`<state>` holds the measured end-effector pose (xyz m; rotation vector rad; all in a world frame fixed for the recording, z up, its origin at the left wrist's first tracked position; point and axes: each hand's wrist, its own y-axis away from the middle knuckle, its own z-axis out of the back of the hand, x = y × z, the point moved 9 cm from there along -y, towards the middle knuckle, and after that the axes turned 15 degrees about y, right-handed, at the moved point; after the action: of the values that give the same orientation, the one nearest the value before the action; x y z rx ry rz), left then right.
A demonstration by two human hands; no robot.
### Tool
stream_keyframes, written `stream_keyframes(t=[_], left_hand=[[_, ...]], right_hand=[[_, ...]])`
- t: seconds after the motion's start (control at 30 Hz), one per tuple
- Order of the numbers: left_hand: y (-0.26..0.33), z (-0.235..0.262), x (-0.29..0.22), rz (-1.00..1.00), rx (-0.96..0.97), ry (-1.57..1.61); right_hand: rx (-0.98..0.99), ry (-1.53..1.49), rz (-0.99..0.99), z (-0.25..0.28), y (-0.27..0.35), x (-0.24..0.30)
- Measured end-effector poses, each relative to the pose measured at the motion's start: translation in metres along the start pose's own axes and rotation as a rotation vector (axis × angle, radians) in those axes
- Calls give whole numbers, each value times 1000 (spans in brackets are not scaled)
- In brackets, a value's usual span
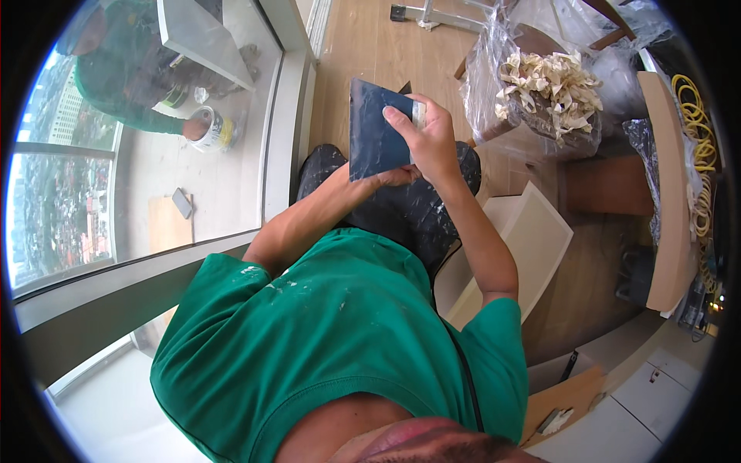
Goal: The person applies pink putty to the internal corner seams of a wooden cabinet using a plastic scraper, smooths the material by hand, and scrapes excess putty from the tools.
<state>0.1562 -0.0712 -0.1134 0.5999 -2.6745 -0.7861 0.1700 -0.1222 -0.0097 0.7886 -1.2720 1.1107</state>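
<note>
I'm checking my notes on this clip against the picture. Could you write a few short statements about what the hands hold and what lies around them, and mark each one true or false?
1. The right hand grips a dark blue flat sheet. True.
2. The left hand is stretched out to the window. False: it is at the sheet's lower edge, mostly hidden.
3. The person wears a red shirt. False: the shirt is green.
4. A heap of pale crumpled scraps lies on plastic wrap to the right. True.
5. Yellow cable is coiled at the far right. True.

head cam | looks steeply down | close over chest and hands
</note>
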Motion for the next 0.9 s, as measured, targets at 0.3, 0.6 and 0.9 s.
stream_keyframes(t=[0.3, 0.6, 0.9], left_hand=[[-17, 9, -79, -373, 27, 35], [40, -30, -82, -679, 115, -139], [49, -50, -77, -798, 183, -368]], right_hand=[[-468, -602, -90, 126, 0, -56], [-439, -269, 14, 111, 23, -23], [-465, 181, 276, 86, 49, 29]])
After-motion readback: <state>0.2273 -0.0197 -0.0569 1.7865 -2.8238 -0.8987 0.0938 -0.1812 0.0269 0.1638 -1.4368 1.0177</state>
